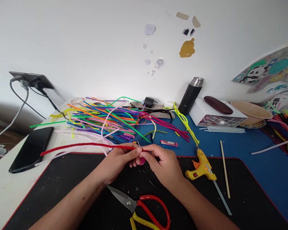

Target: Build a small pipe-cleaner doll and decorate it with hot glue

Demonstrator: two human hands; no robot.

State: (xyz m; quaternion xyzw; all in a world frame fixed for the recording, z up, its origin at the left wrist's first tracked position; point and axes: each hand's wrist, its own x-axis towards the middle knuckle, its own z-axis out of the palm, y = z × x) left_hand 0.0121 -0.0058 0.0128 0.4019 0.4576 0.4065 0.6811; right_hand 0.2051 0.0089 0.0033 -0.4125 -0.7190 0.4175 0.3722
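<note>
Around mid-frame, left hand (121,159) and right hand (164,162) pinch the red pipe cleaner (93,144) by one end, its length running frame-left, on the left hand's side.

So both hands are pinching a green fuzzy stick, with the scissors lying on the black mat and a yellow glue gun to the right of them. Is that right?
Not quite: the head view shows that the fuzzy stick pinched by both the left hand and right hand is red, not green. The scissors do lie on the black mat, with the yellow glue gun to their right.
</note>
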